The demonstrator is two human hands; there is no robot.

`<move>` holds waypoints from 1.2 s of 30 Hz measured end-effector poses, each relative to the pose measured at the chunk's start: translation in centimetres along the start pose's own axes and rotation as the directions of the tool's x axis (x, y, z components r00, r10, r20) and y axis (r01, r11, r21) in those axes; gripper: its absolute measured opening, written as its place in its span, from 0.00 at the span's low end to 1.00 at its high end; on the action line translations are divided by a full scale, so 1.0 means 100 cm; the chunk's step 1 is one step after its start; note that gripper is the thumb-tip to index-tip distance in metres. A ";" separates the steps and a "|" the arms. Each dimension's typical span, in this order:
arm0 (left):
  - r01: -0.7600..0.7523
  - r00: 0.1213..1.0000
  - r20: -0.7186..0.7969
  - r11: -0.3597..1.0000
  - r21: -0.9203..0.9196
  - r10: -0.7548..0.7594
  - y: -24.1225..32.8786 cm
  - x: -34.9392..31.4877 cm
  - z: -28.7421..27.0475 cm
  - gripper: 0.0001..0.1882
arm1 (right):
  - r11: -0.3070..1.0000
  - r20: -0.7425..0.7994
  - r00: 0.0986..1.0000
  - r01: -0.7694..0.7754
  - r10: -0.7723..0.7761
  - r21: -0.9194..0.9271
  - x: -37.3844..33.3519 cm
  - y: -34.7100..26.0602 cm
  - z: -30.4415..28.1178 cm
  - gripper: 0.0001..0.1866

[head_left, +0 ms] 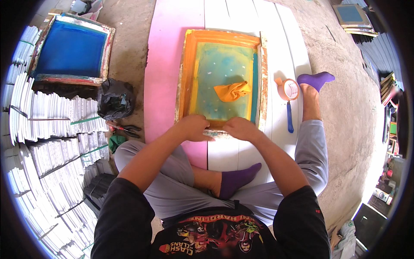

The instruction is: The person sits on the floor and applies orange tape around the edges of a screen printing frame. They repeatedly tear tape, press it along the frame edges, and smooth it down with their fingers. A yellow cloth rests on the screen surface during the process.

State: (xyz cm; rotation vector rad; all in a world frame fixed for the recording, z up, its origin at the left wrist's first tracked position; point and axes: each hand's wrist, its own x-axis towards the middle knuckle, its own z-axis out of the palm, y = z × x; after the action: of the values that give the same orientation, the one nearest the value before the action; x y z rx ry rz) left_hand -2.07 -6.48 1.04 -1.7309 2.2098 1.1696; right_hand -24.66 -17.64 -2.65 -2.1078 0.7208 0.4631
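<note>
On the pink and white boards (166, 82), a wooden screen frame (224, 37) lies flat in front of the seated person. The left hand (195, 127) and right hand (239, 128) rest at its near edge, fingers curled inward; whether they grip the rim cannot be told. An orange cloth (232, 91) lies crumpled on the frame's blue-green mesh (215, 64). Right of the frame, a tape roll (287, 90) sits just beyond a blue-handled tool (290, 118).
</note>
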 end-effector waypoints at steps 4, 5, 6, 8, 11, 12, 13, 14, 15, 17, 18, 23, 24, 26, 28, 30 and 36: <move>-0.037 0.993 -0.107 0.992 0.124 0.050 -0.009 -0.011 0.030 0.25 | 0.992 -0.082 0.988 0.126 -0.128 -0.030 -0.020 -0.060 0.005 0.32; -0.025 0.989 -0.140 0.992 0.123 0.042 -0.014 -0.010 0.037 0.25 | 0.995 -0.014 0.995 0.095 -0.096 -0.040 -0.016 -0.056 0.005 0.34; -0.017 0.985 -0.168 0.993 0.118 0.037 -0.015 -0.010 0.043 0.25 | 0.994 -0.053 0.996 0.074 -0.079 -0.084 -0.022 -0.052 0.005 0.35; 0.050 0.993 -0.108 0.992 0.115 -0.037 -0.009 -0.011 0.029 0.25 | 0.985 -0.138 0.989 0.024 -0.049 -0.173 -0.038 -0.034 -0.001 0.37; 0.115 0.991 -0.087 0.983 0.146 -0.103 -0.006 -0.014 0.023 0.26 | 0.963 -0.038 0.992 -0.129 0.124 -0.235 -0.051 -0.021 -0.022 0.43; 0.121 0.990 -0.087 0.980 0.160 -0.108 -0.004 -0.013 0.022 0.27 | 0.956 -0.031 0.990 -0.142 0.138 -0.259 -0.054 -0.017 -0.024 0.44; 0.135 0.990 -0.071 0.977 0.163 -0.125 -0.002 -0.012 0.021 0.28 | 0.943 -0.033 0.987 -0.158 0.155 -0.294 -0.055 -0.014 -0.025 0.44; 0.150 0.988 -0.056 0.975 0.165 -0.142 0.000 -0.010 0.020 0.28 | 0.925 -0.022 0.985 -0.169 0.172 -0.341 -0.055 -0.013 -0.025 0.44; 0.171 0.985 -0.038 0.971 0.169 -0.167 0.000 -0.012 0.019 0.29 | 0.907 -0.007 0.983 -0.173 0.184 -0.384 -0.054 -0.015 -0.023 0.43; 0.216 0.976 -0.021 0.962 0.168 -0.216 0.004 -0.009 0.021 0.29 | 0.873 0.032 0.978 -0.167 0.205 -0.459 -0.052 -0.019 -0.023 0.42; 0.241 0.970 -0.012 0.956 0.169 -0.243 0.006 -0.009 0.020 0.29 | 0.857 0.057 0.976 -0.157 0.211 -0.490 -0.051 -0.021 -0.024 0.42; 0.098 0.992 0.023 0.864 0.494 -0.125 0.008 -0.019 0.006 0.33 | 0.839 0.059 0.973 -0.162 0.224 -0.520 -0.046 -0.017 -0.019 0.39; 0.073 0.993 0.033 0.832 0.549 -0.109 0.005 -0.023 0.002 0.33 | 0.859 0.067 0.976 -0.151 0.209 -0.488 -0.046 -0.019 -0.026 0.37; 0.096 0.981 -0.194 0.910 0.402 -0.017 -0.007 -0.044 -0.003 0.32 | 0.927 0.109 0.974 -0.153 0.201 -0.342 -0.039 -0.015 -0.037 0.33; 0.214 0.853 -0.516 0.952 0.217 -0.074 -0.020 -0.057 0.000 0.29 | 0.975 0.178 0.960 -0.202 0.216 -0.094 -0.030 -0.016 -0.053 0.29; 0.369 0.522 -0.809 0.927 -0.072 -0.271 -0.031 -0.062 0.010 0.25 | 0.980 0.208 0.957 -0.190 0.199 -0.063 -0.013 -0.021 -0.052 0.22; 0.231 0.675 -0.497 0.796 -0.559 -0.545 -0.058 -0.053 0.040 0.20 | 0.970 0.191 0.963 -0.153 0.189 -0.188 0.050 -0.062 -0.020 0.20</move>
State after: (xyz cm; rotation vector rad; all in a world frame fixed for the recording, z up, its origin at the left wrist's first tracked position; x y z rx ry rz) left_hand 3.33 -0.16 -1.94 -3.0249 1.6773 1.1482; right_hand -16.68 -17.89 -0.53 -2.1226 0.7676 0.8551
